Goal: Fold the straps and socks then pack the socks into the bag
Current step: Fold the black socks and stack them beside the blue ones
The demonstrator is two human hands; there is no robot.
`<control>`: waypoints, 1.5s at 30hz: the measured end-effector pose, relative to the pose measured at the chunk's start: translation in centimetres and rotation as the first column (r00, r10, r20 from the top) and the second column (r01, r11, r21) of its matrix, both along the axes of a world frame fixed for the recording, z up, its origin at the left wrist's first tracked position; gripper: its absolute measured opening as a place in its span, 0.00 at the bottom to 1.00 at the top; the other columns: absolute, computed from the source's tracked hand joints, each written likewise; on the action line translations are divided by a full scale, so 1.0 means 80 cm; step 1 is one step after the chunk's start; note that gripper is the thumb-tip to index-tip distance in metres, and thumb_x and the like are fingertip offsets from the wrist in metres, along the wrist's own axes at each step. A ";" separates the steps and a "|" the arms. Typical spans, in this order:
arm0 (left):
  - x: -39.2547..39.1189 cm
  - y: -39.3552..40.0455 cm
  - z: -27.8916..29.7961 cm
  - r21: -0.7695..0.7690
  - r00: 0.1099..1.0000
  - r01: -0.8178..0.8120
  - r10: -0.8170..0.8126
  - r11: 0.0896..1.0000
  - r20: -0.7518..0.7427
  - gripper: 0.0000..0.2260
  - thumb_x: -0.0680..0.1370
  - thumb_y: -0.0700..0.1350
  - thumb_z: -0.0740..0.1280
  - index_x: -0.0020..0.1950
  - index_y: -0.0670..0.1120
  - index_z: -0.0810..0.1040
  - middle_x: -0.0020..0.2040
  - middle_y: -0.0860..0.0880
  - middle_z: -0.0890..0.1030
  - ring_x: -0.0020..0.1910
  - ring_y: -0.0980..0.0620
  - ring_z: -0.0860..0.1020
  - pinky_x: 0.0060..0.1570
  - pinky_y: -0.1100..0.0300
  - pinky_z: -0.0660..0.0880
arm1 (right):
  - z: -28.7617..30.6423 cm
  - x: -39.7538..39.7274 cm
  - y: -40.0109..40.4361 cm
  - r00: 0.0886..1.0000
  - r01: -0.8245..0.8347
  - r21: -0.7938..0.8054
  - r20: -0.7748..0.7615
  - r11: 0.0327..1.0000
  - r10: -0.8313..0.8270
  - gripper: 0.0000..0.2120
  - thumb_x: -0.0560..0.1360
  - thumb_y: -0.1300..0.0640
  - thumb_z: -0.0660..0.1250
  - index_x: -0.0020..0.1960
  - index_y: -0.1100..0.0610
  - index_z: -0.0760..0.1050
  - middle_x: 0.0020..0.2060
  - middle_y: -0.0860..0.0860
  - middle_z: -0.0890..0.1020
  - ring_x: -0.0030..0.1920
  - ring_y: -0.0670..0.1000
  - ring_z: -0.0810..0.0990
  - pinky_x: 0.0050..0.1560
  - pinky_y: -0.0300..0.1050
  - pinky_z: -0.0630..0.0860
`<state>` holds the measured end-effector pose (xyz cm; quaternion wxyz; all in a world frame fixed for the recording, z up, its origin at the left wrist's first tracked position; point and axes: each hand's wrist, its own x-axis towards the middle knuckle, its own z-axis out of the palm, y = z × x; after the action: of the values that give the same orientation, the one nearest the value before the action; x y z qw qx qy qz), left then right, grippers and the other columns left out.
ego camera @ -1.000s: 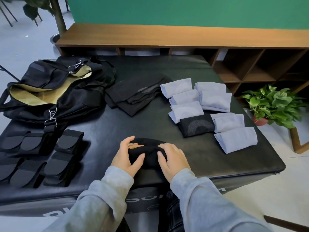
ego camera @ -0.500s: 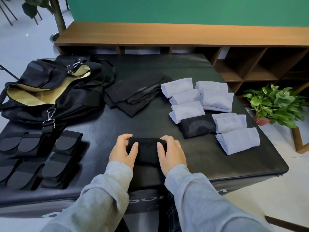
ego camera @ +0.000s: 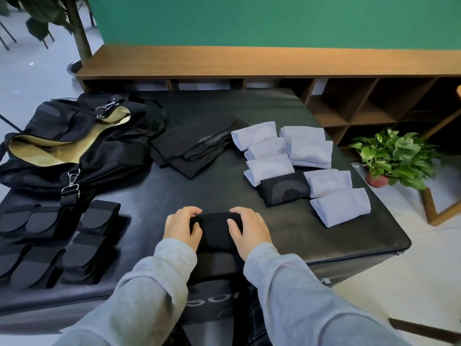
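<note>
Black sock [ego camera: 215, 231] gripped between left hand [ego camera: 181, 227] and right hand [ego camera: 250, 229].

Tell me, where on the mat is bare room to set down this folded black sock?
Bare mat lies between the folded straps, the unfolded black socks and the left hand. Another patch lies behind the lilac socks. The right side around the patterned black sock is crowded.

Both arms reach forward in grey sleeves, forearms angled inward toward each other. The left hand [ego camera: 182, 226] and right hand [ego camera: 250, 228] lie palm-down, side by side and a little apart. Each grips one end of a black sock [ego camera: 215, 231], fingers curled over its far edge, thumbs pointing inward on top.
</note>
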<state>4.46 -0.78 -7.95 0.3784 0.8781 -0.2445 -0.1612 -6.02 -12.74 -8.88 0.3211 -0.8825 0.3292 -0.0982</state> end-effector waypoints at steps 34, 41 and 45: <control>-0.102 -0.080 0.006 -0.123 0.912 0.326 -0.346 0.937 -0.221 0.23 0.76 0.31 0.59 0.68 0.48 0.70 0.74 0.54 0.59 0.66 0.51 0.69 0.59 0.71 0.63 | -0.014 -0.114 -0.011 0.970 -0.028 -0.363 -0.236 0.932 -0.063 0.27 0.67 0.42 0.54 0.65 0.43 0.66 0.63 0.44 0.77 0.64 0.48 0.68 0.52 0.54 0.76; -0.085 -0.067 -0.010 -0.165 0.914 0.326 -0.355 0.931 -0.196 0.23 0.77 0.33 0.60 0.69 0.52 0.68 0.68 0.63 0.58 0.67 0.51 0.68 0.60 0.69 0.64 | -0.012 -0.107 -0.022 0.925 0.045 -0.292 -0.349 0.955 -0.151 0.34 0.69 0.40 0.39 0.75 0.41 0.50 0.76 0.46 0.54 0.76 0.54 0.54 0.71 0.59 0.53; -0.059 -0.058 -0.015 -0.153 0.959 0.265 -0.277 0.952 -0.060 0.19 0.76 0.33 0.61 0.63 0.52 0.73 0.68 0.59 0.63 0.67 0.55 0.67 0.58 0.73 0.62 | -0.010 -0.079 -0.015 0.924 0.156 -0.392 -0.266 0.907 -0.274 0.34 0.66 0.43 0.59 0.71 0.50 0.67 0.73 0.55 0.63 0.73 0.59 0.56 0.69 0.59 0.51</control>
<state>-0.26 -5.46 -9.15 0.4245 0.7995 -0.3582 -0.2289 -12.33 -13.96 -9.70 0.0826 -0.8884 0.4487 -0.0507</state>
